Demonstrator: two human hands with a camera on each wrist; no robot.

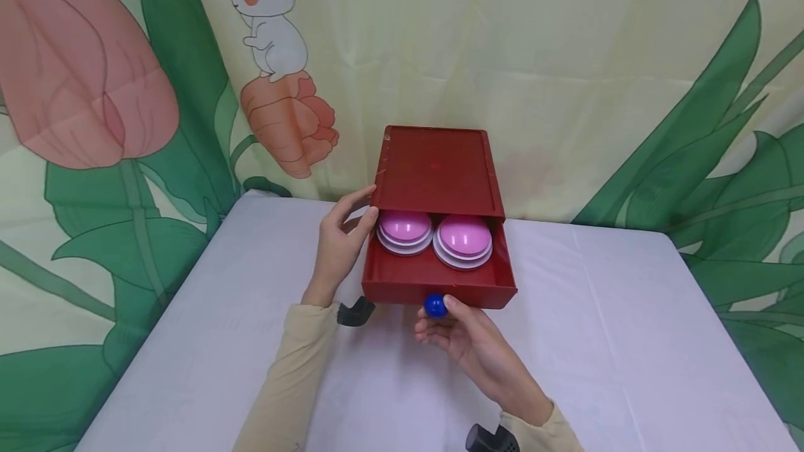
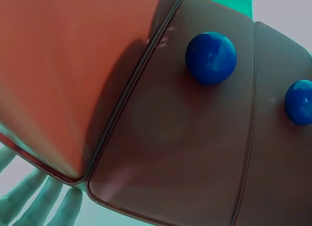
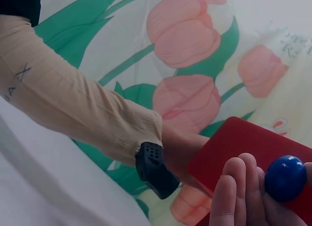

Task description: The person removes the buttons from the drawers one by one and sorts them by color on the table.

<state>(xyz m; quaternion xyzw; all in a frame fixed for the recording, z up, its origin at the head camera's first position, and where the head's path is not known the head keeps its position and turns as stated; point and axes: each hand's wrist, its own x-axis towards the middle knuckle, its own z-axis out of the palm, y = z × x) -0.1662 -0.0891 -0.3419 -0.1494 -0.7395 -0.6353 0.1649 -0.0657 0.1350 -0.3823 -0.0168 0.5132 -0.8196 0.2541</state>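
A red drawer box (image 1: 436,169) has one drawer (image 1: 402,270) pulled out toward me. Two pink domes (image 1: 465,234) on white round bases sit side by side inside it, partly under the box's top. My right hand (image 1: 480,347) pinches the round blue knob (image 1: 435,305) on the drawer front, thumb on one side and fingers on the other; the right wrist view shows this knob (image 3: 286,178) too. My left hand (image 1: 339,239) touches the box's left side with extended fingers. In the left wrist view its fingertips (image 2: 66,206) show along the box edge.
The left wrist view shows two drawer fronts, each with a blue knob (image 2: 210,58). The box stands at the far edge of a white-covered table (image 1: 597,340). Behind hangs a curtain (image 1: 534,54) printed with tulips, leaves and a rabbit. Dark wrist cameras (image 1: 356,312) sit at both cuffs.
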